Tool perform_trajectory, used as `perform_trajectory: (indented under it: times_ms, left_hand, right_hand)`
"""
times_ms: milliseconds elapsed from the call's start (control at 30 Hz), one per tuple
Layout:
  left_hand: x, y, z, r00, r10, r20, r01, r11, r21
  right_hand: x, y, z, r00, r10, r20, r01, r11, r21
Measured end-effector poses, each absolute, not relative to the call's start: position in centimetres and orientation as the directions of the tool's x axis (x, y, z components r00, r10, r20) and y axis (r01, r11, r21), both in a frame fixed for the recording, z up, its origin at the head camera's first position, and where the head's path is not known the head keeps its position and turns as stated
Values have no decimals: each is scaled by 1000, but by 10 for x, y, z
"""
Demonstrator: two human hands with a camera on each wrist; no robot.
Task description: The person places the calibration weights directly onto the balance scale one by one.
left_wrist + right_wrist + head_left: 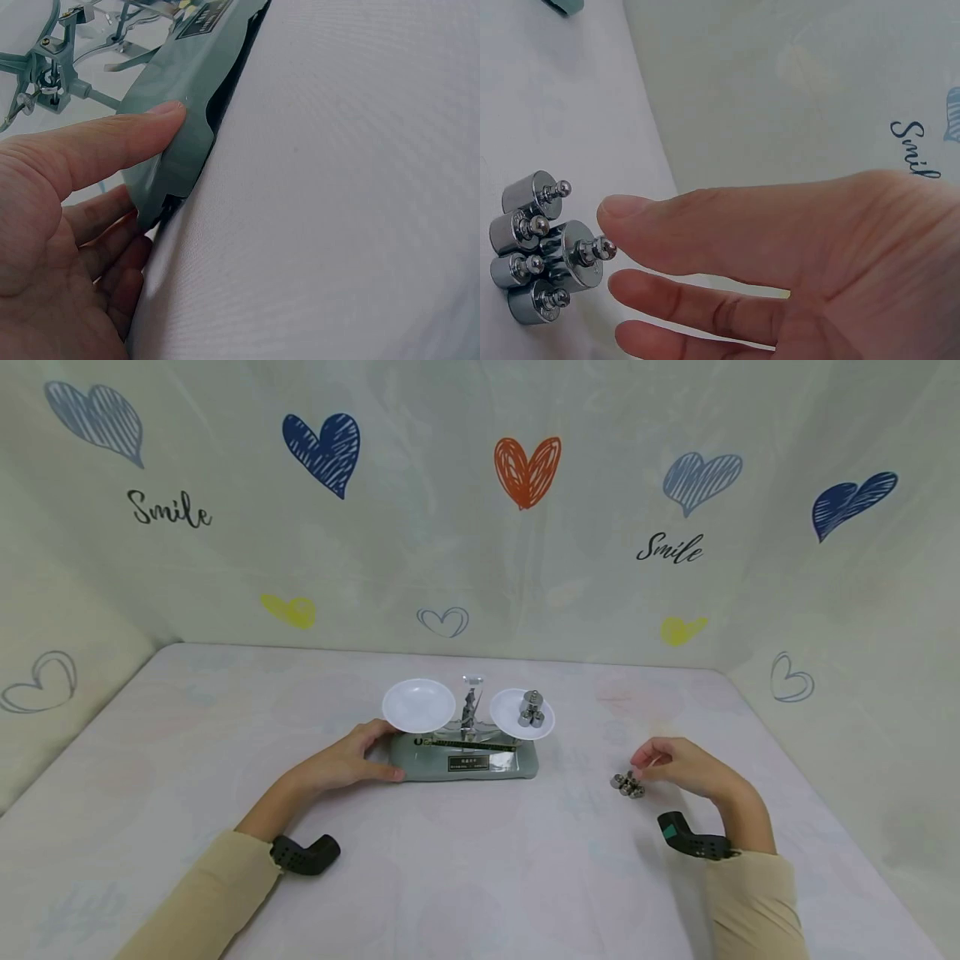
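A balance scale (465, 764) with a grey-green base stands in the middle of the table. My left hand (348, 758) holds the base's left end, thumb on the front and the other fingers round the end. In the left wrist view, the thumb lies on the green base (176, 161). Several metal weights sit on the right pan (504, 714); the left pan (418, 706) is bare. To the right, my right hand (682, 764) hovers by a cluster of weights (627, 785). Its thumb and fingers are parted beside the knob of the biggest weight (577, 259).
A white cloth covers the table (465, 860). Behind it rises a pale curtain (420, 543) with printed hearts. Each wrist wears a black band, and a corner of a green thing (566, 6) shows at the top of the right wrist view.
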State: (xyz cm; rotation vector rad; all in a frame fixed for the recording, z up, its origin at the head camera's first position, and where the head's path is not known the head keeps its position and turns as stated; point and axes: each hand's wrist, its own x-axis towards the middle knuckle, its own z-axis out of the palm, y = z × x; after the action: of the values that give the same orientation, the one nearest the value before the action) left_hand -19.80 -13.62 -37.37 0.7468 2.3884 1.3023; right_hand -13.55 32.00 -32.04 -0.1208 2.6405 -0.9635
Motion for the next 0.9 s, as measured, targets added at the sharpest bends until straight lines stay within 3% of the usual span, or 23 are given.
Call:
perform_trajectory:
  times_ms: [633,900]
  left_hand:
    - [-198,-135,-373,-807,590,-21,293,432,853]
    - [-200,-134,-376,-817,575,-38,280,454,846]
  right_hand:
    - [-137,325,-328,-930,-243,-276,7,739,-674]
    - [-136,323,-328,-949,-189,-251,15,769,-638]
